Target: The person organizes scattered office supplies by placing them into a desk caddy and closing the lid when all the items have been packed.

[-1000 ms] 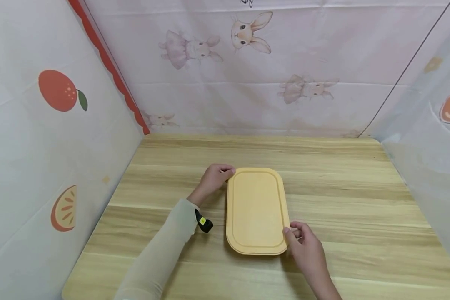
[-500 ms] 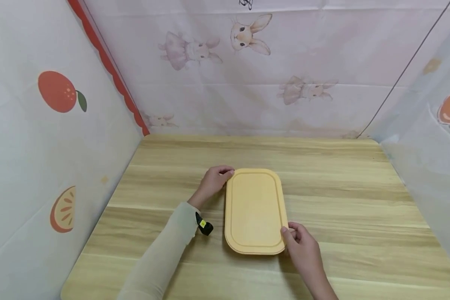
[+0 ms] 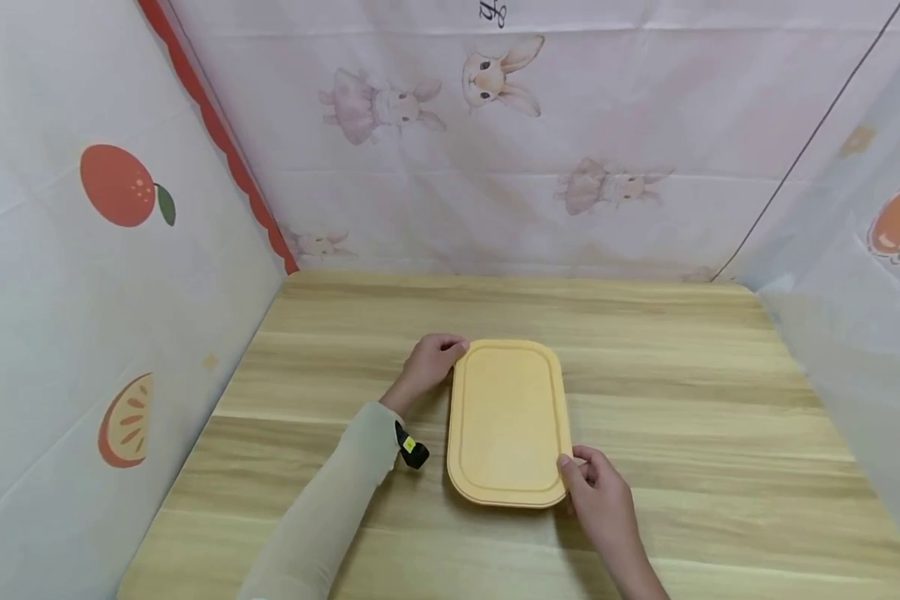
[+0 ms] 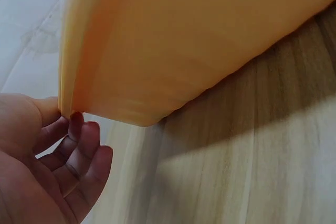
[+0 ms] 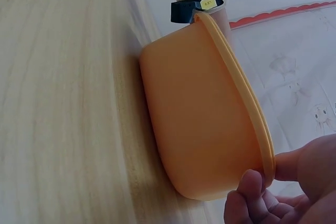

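Note:
A yellow-orange lidded plastic box (image 3: 508, 421), oblong with rounded corners, stands on the wooden table. Its flat lid has a raised border line and covers whatever is inside. At the far left corner my left hand (image 3: 431, 363) pinches the rim, thumb on top and a finger underneath, as the left wrist view shows on the box wall (image 4: 173, 40). My right hand (image 3: 602, 498) pinches the rim near the front right corner. In the right wrist view the box's deep side (image 5: 205, 114) tapers down to the table, and the thumb lies on the lid edge.
The pale wood table (image 3: 682, 400) reaches to a back curtain (image 3: 450, 208) printed with rabbits. A fruit-printed curtain (image 3: 60, 308) hangs on the left, another (image 3: 855, 333) on the right. A black strap (image 3: 412, 450) with a yellow tag sits at the left sleeve cuff.
The box and my right hand have shifted slightly to the left in the head view. Both hands keep their pinch on the rim, and the view has tilted up a little.

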The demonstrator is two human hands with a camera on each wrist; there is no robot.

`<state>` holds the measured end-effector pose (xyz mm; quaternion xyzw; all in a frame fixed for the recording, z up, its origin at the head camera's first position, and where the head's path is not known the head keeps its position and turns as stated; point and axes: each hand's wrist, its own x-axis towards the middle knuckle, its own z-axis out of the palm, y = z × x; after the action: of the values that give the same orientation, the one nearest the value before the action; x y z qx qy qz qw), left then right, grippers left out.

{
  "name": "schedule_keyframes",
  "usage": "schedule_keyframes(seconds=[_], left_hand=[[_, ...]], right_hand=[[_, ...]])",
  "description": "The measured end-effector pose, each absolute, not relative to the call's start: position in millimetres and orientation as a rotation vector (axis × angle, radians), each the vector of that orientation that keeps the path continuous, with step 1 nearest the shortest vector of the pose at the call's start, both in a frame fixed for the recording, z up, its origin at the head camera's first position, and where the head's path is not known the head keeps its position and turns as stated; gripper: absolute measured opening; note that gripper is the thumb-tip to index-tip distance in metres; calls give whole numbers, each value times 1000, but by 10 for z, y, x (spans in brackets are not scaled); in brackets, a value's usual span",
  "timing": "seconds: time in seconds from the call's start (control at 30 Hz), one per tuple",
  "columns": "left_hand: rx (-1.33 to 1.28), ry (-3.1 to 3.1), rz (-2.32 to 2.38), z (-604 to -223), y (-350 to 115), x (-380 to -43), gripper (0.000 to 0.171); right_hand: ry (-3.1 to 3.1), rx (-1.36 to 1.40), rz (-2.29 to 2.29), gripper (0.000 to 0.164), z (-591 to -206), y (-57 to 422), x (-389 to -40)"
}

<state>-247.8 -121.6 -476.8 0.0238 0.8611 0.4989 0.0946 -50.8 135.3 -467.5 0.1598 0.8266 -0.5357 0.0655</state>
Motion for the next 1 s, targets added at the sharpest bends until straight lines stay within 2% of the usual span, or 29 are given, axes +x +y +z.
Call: schedule_keyframes(seconds=[0.43, 0.6, 0.8, 1.0], left_hand=[[81, 2542, 1543, -4863, -1236, -2501, 31], [97, 2638, 1516, -4876, -1228, -2406, 40], [142, 2912, 1319, -4676, -1183, -1883, 44], [454, 3073, 987, -4555, -1035, -1190, 52]], right_hand=[[2528, 469, -1619, 48, -4777, 1328, -543], [2666, 418, -1434, 53, -4675, 1375, -558], [2902, 213, -1211, 63, -4434, 1454, -805], [2995, -188, -990, 66, -4361, 1386, -1263]])
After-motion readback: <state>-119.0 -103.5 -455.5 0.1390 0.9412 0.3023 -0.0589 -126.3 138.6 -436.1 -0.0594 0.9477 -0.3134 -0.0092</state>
